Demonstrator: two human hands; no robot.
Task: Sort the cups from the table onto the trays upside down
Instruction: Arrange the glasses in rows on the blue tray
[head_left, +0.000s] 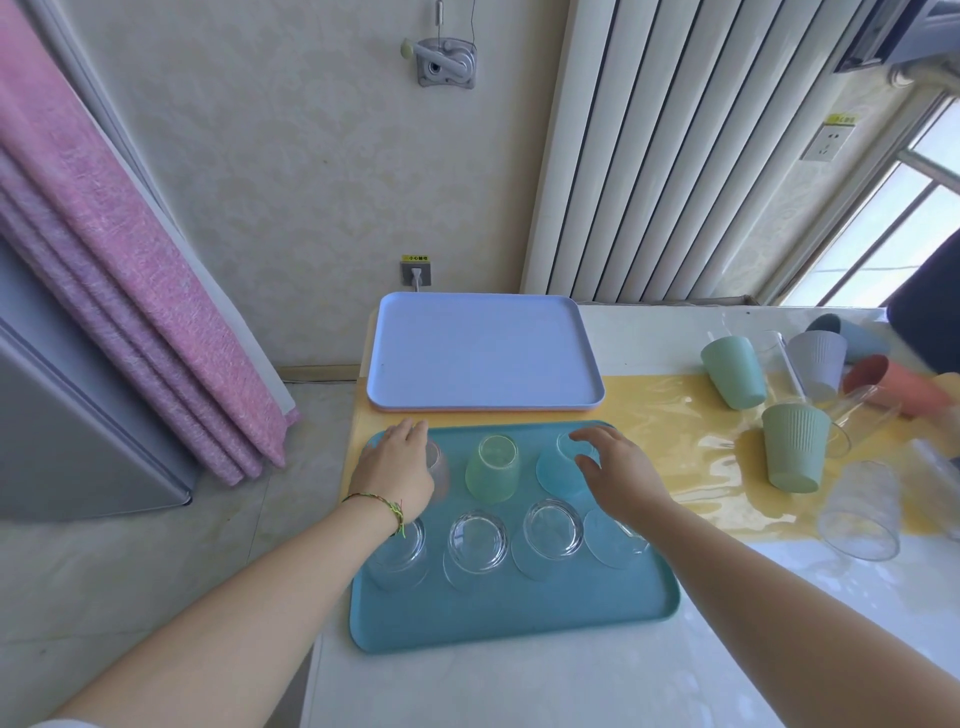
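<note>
A teal tray (519, 618) lies at the near edge of a white table (519, 686), and two bare forearms reach over it from below. On the tray's near row stand four clear glasses (478, 540), all upside down, side by side.

In the far row are three more upturned cups: a pale pink cup (440, 467), a green translucent cup (493, 467) and a blue translucent cup (561, 470).

The left hand (397, 467), a woven bracelet (389, 506) on its wrist, lies palm down over the pale pink cup and covers most of it (whether the fingers actually grip, I cannot tell). The right hand (615, 467) is spread wide in a loose claw, forefinger and thumb arching around the blue cup's upturned base; contact is unclear.

Just beyond the teal tray sits a lavender tray (483, 353) with nothing on it, partly on a yellow mat (675, 415).

To the right on the table wait unsorted cups: a ribbed green cup (792, 447), a smooth green cup (735, 371), a grey ribbed cup (818, 364), an orange-red cup (893, 384) on its side, and a clear textured glass (862, 512).

Behind stand a white radiator (649, 156) and, left, a pink curtain (104, 260).
</note>
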